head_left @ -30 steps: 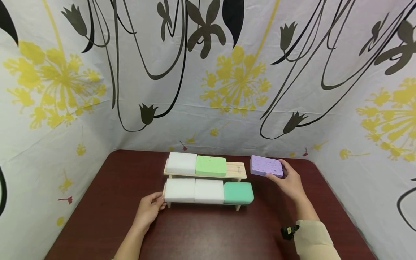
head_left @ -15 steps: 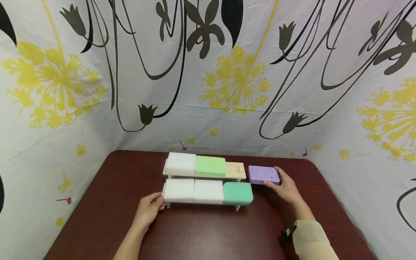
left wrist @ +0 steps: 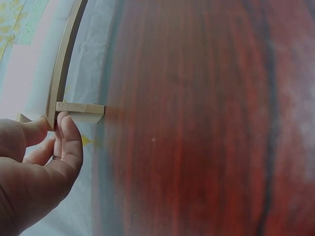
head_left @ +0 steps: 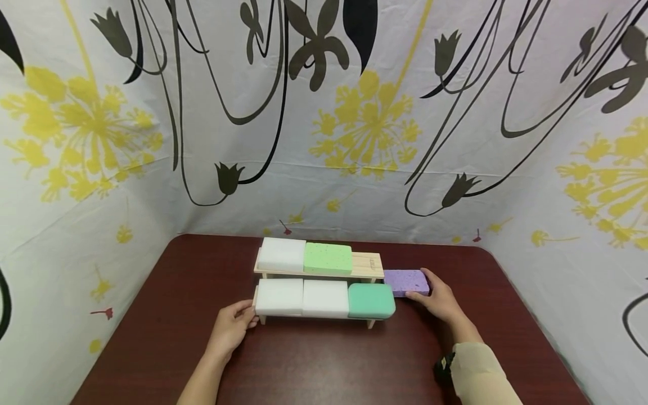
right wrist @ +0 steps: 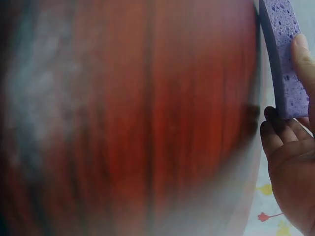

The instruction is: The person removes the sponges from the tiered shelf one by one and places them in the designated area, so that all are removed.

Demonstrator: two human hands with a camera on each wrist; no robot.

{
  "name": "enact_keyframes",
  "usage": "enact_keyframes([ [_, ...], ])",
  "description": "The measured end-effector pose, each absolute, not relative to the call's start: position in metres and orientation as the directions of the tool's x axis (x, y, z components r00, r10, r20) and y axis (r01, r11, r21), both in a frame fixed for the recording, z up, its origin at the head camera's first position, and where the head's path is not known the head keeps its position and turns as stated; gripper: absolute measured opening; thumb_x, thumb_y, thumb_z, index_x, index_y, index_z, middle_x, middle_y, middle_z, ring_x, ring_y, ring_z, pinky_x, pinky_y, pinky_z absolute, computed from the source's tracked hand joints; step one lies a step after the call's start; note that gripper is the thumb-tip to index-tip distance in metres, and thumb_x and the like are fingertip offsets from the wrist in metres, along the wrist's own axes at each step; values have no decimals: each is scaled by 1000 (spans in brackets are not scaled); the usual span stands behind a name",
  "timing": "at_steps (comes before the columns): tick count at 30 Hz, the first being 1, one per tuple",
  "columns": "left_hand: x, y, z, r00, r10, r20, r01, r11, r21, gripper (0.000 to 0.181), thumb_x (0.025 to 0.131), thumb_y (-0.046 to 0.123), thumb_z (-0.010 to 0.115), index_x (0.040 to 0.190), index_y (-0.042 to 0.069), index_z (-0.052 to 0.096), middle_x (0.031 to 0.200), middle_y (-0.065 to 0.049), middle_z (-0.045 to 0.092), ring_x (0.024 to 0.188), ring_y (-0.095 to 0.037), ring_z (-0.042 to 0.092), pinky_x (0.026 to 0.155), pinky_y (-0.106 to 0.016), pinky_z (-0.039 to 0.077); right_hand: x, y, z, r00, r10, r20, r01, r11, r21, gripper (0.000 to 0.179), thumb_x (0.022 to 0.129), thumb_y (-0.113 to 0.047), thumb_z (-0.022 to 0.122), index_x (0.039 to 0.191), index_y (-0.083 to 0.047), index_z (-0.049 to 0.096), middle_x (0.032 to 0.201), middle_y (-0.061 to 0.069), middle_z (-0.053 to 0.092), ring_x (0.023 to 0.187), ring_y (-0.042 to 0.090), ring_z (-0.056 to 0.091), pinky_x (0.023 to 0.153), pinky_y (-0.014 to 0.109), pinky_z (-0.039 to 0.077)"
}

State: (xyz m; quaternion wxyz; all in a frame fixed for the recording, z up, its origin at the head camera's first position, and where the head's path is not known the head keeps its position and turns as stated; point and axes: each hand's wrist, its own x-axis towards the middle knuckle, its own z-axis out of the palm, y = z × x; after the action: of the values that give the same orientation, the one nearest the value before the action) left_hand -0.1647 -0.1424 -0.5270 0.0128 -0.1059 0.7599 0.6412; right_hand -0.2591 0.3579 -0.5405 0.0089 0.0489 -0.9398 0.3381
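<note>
Between thumb and fingers, my right hand (head_left: 442, 304) grips a purple pitted sponge (head_left: 405, 282) by its right end. In the head view the sponge's left edge is right at the corner of the back wooden rack (head_left: 365, 264), just behind a teal sponge (head_left: 371, 300). My left hand (head_left: 230, 331) pinches the left end of the front wooden rack (left wrist: 64, 61), with the thumb on top and fingers beside its leg (left wrist: 81, 107). On that low rack sit two white sponges (head_left: 279, 297) and the teal one in a row. The right wrist view shows the purple sponge (right wrist: 285, 64) with the thumb on its face.
The back rack bears a white sponge (head_left: 282, 255) and a light green sponge (head_left: 328, 259) on its left and middle, with bare wood at its right. Both racks stand on a dark red-brown table (head_left: 324, 360). A flower-printed cloth (head_left: 283, 140) hangs around the table's back and sides.
My right hand has brought the purple sponge down and to the left, toward me, from beside the back rack to near the teal sponge. The left hand and both racks have stayed put.
</note>
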Motion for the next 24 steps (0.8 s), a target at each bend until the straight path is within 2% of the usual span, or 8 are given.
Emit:
enact_keyframes([
  [9,-163,-143,-525,-980,-128,-154,-175,175,969,32,102,-1,55,131,-15,57,105,-20,70,92,-26,68,78,-31,61,-259,358,-538,-992,-119,27,-111,789,-604,94,89,-31,80,152,14,27,151,39,33,138,55,34,111,67,34],
  [16,-165,-144,-527,-980,-122,-159,-177,161,971,32,102,-1,56,131,-14,57,105,-20,70,92,-26,68,77,-31,61,-260,356,-533,-992,-122,24,-113,803,-585,102,85,-37,84,151,16,26,151,39,32,138,54,34,112,67,34],
  [24,-165,-145,-528,-980,-120,-160,-177,152,972,32,102,-1,55,131,-14,58,105,-20,70,92,-26,68,77,-29,61,-262,348,-513,-990,-98,103,-141,760,-634,88,92,-28,78,151,14,29,147,38,40,134,52,44,107,63,42],
])
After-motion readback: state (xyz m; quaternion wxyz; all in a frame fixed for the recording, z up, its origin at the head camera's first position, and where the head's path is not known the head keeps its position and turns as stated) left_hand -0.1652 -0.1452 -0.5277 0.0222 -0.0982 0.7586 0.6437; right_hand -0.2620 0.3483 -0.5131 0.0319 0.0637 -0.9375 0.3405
